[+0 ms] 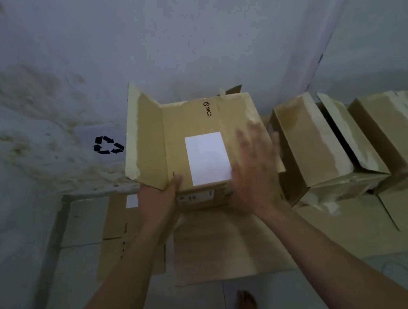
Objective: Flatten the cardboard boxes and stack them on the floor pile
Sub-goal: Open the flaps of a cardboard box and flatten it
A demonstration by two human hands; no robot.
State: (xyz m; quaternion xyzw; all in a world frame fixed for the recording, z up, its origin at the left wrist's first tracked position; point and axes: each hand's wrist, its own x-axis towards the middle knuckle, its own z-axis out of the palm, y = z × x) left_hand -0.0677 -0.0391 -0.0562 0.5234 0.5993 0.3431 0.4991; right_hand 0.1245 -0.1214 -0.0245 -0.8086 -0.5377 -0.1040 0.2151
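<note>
A brown cardboard box [186, 124] with a white label and a PICO mark is held up in front of me, one flap standing open on its left. My left hand [159, 200] grips its near left corner, thumb on top. My right hand [256, 164], blurred, lies with spread straight fingers against the box's right side. Flattened cardboard [214, 248] lies on the floor below, with more flat sheets [122, 239] to the left.
Several unflattened boxes [313, 146] stand in a row along the wall at right, on top of further cardboard [373, 222]. A stained wall with a recycling symbol [108, 144] is close ahead. My bare feet [246, 307] stand on tiled floor.
</note>
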